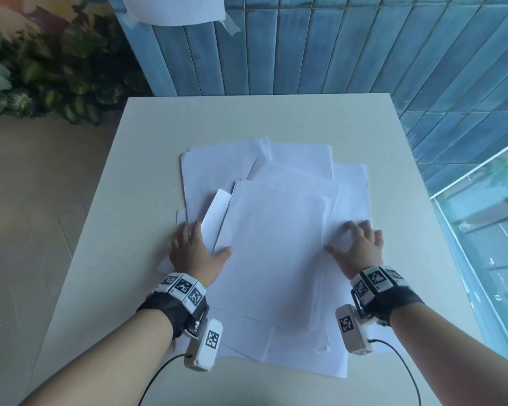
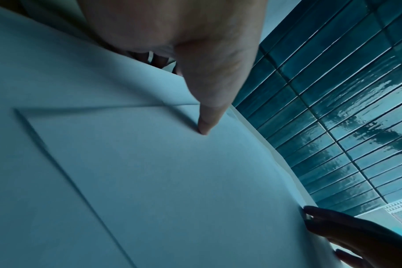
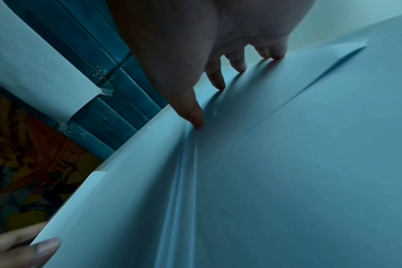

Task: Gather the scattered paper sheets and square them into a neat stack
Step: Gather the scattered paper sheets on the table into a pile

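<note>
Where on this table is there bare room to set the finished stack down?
The table is bare along its far edge, between the paper sheets and the tiled wall, and in a strip down its left side beside the left hand. The middle and near part is crowded with overlapping sheets; the right hand rests on them.

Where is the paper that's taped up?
In the head view, the taped paper hangs on the blue tiled wall, top left of centre, beyond the table.
</note>
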A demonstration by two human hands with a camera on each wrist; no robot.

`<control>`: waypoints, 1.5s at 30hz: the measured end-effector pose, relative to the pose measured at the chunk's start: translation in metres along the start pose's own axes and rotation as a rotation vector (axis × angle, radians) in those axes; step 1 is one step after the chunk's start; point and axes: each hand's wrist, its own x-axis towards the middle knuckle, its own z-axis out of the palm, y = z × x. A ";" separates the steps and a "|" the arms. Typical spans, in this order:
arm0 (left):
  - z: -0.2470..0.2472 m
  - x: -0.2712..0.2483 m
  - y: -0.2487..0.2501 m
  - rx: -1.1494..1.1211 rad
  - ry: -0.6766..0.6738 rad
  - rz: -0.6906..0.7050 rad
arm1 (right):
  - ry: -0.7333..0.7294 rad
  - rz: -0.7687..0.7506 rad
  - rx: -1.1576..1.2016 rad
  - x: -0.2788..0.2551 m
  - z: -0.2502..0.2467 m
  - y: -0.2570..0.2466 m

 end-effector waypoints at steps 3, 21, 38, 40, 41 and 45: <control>0.002 -0.001 0.006 -0.099 0.010 0.062 | 0.044 -0.139 0.053 -0.006 0.005 -0.004; -0.007 -0.014 0.020 0.025 -0.073 -0.158 | 0.097 0.166 0.018 -0.023 0.004 -0.021; -0.012 -0.023 0.019 0.021 -0.129 -0.096 | 0.135 0.149 0.239 -0.027 -0.016 0.014; -0.012 -0.030 0.029 0.056 -0.168 -0.116 | 0.122 0.161 0.241 -0.029 -0.014 0.015; -0.009 -0.033 0.035 0.058 -0.189 -0.120 | 0.104 0.152 0.252 -0.030 -0.013 0.013; 0.000 -0.039 0.055 -0.016 -0.231 -0.123 | 0.053 0.172 0.334 -0.032 -0.013 0.011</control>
